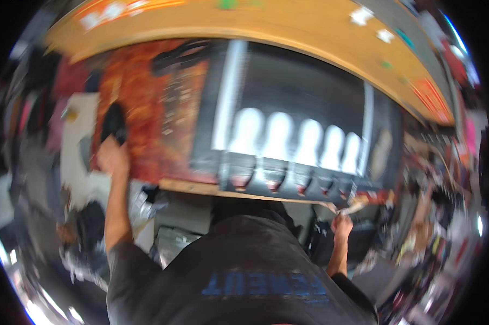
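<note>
At the left end of the workbench, my left hand (113, 156) is closed on a dark, rounded, sole-shaped piece (114, 122), which it holds over the red-brown bench top (147, 119). The picture is smeared, so its exact kind is unclear. My right hand (341, 223) is a fist at the bench's front edge, to the right. A short pale stick-like tool (356, 206) shows just above that fist, and its working end is blurred. Between the hands lies a black sheet (304, 70), with several white sole-shaped pieces (278, 135) in a row along its near part.
A yellow-orange shelf edge (288, 27) curves over the far side of the bench. Dark strap-like pieces (182, 57) lie at the back left. Two white strips (231, 95) flank the row of pieces. Blurred clutter (423, 216) crowds the right side, with bags and bundles (87, 233) at left.
</note>
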Demonstrator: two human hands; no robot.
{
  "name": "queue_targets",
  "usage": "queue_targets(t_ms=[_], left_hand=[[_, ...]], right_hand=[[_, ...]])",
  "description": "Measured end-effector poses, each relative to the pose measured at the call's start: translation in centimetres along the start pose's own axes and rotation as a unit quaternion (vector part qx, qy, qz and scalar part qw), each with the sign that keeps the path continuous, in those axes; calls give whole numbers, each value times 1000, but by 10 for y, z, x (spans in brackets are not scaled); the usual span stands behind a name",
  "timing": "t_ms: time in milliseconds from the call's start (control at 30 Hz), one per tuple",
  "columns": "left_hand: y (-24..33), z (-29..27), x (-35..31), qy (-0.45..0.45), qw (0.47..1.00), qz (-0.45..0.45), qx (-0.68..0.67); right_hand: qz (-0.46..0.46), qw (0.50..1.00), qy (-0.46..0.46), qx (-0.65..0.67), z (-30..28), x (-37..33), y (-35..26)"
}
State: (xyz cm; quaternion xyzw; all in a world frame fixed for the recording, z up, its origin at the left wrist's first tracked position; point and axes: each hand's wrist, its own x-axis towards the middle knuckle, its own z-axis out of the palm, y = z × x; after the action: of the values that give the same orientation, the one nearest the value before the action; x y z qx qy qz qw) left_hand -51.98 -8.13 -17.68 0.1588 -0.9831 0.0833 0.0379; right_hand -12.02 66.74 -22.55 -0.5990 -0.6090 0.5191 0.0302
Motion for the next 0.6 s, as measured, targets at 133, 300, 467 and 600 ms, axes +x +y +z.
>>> queue_targets(t_ms=[133, 300, 467, 600], left_hand=[[64, -27, -50, 23, 988, 126, -82], [192, -35, -141, -429, 747, -19, -508], [226, -57, -157, -456, 719, 7, -524], [188, -89, -190, -518, 742, 49, -423]], right_hand=[[-214, 964, 139, -81, -24, 50, -72], [-165, 936, 82, -301, 27, 99, -128], [-126, 988, -27, -81, 37, 84, -139], [-196, 959, 12, -203, -8, 19, -106]])
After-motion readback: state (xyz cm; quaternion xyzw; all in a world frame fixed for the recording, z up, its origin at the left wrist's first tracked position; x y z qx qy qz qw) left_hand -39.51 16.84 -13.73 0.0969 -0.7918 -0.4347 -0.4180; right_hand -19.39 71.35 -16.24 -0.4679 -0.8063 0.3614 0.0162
